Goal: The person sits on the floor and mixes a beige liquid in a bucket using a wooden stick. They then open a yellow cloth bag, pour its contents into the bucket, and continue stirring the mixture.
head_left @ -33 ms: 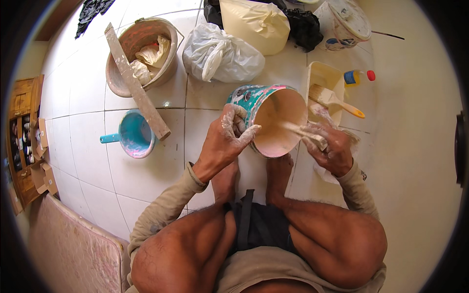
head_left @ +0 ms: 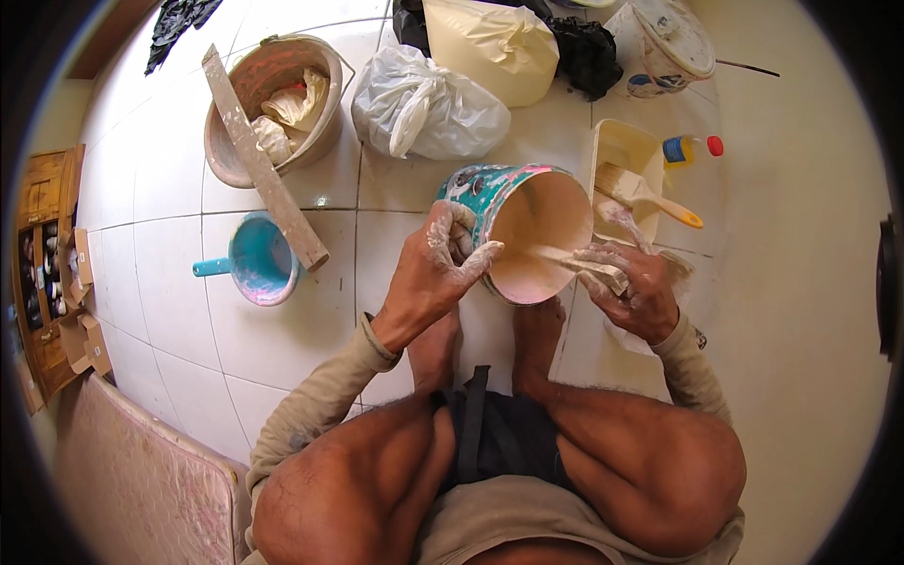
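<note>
A teal paint bucket [head_left: 468, 191] with a spattered outside is tilted in front of me, its mouth turned toward me and to the right. My left hand [head_left: 444, 250] grips its left rim, thumb at the lip and fingers around the side. Pale, creamy residue coats the inside. With my right hand [head_left: 640, 282] I hold a pale, flat stirring stick [head_left: 571, 260], coated in the same stuff, whose far end is inside the bucket. White residue covers the fingers of both hands. My bare feet rest just below the bucket.
Right of the bucket, a paintbrush [head_left: 640, 188] lies across a cream tray [head_left: 612, 141], near a red-capped bottle [head_left: 686, 149]. Left are a blue dipper [head_left: 254, 259] and a large pail [head_left: 325, 56] with a board [head_left: 264, 169] across it. Bags [head_left: 452, 122] stand beyond.
The stick's end has shifted slightly left and down inside the bucket, and my right hand has turned a little with it. The left hand and bucket stay put.
</note>
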A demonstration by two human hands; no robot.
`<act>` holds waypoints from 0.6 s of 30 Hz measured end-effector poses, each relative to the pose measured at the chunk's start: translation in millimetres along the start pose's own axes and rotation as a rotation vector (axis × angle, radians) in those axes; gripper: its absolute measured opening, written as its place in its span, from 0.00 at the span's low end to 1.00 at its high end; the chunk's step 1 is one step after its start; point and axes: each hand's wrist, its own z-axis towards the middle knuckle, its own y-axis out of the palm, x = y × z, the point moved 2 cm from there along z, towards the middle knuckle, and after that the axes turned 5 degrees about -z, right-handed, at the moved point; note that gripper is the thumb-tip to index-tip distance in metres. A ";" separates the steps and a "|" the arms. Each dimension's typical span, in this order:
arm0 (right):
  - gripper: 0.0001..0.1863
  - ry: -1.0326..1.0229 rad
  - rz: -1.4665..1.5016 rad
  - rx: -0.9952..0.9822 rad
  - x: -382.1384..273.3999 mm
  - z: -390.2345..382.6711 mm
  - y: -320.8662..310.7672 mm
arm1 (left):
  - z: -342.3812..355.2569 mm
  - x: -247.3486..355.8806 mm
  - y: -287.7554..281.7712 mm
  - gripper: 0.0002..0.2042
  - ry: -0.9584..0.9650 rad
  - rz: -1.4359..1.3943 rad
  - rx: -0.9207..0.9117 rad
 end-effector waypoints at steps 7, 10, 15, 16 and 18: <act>0.15 0.057 0.023 -0.050 0.1 -1.9 -1.4 | 1.1 6.0 1.1 0.13 0.035 0.034 0.001; 0.15 0.054 -0.023 0.041 2.5 -0.4 1.0 | 1.8 2.4 1.0 0.13 0.031 0.017 0.004; 0.15 0.087 -0.020 -0.021 0.8 -1.4 -0.2 | 2.3 7.0 1.9 0.13 0.054 0.053 0.007; 0.15 0.080 -0.059 -0.003 1.0 -1.6 0.3 | 2.7 5.6 2.1 0.13 0.054 0.044 0.006; 0.15 0.105 0.012 -0.020 2.4 -2.8 0.9 | 3.3 5.5 2.4 0.13 0.056 0.039 0.004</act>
